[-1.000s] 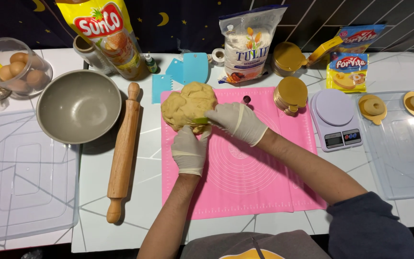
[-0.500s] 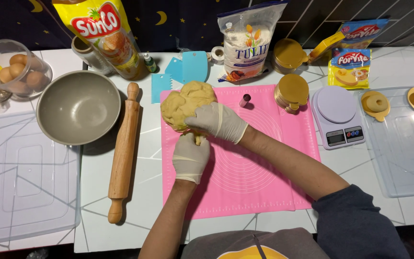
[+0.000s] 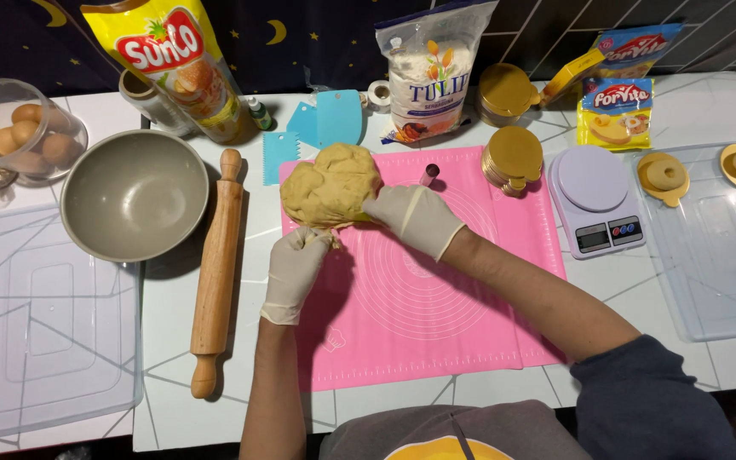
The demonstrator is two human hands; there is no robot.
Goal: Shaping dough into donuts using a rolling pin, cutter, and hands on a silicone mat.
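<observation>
— Head view: where's the dough?
— On the pink mat. I see my left hand pinching its lower edge, my right hand gripping its right side.

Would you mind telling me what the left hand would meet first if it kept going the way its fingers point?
The left hand points up-table and already touches the dough; that likely comes first.
</observation>
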